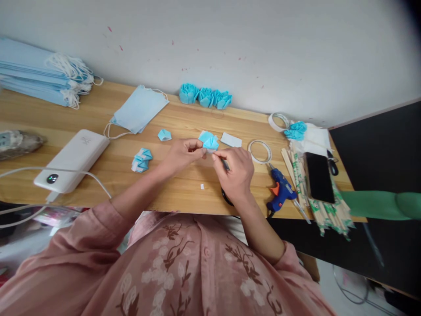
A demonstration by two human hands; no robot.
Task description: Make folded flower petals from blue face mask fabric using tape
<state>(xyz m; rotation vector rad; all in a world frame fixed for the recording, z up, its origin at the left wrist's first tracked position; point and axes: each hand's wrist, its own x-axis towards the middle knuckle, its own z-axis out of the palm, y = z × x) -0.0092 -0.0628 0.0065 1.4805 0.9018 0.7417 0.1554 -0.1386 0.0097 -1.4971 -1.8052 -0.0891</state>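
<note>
My left hand point(183, 154) and my right hand point(234, 169) meet above the middle of the wooden table point(98, 127). Between their fingertips they pinch a small folded light-blue paper piece point(208, 140), fan-shaped. A dark thin thing pokes out under my right hand's fingers; I cannot tell what it is. A white paper strip point(230, 140) lies just beyond my right hand. Another folded blue piece point(164, 135) lies beyond my left hand, and a small stack of folded blue pieces point(141, 159) sits to its left.
Three blue paper flowers point(205, 95) line the wall. Face masks point(138, 109) and a mask pile point(42, 77) are at left, with a white power bank point(72, 160). At right lie tape rings point(259, 151), a blue glue gun point(279, 188), wooden sticks point(324, 210), a phone point(319, 176).
</note>
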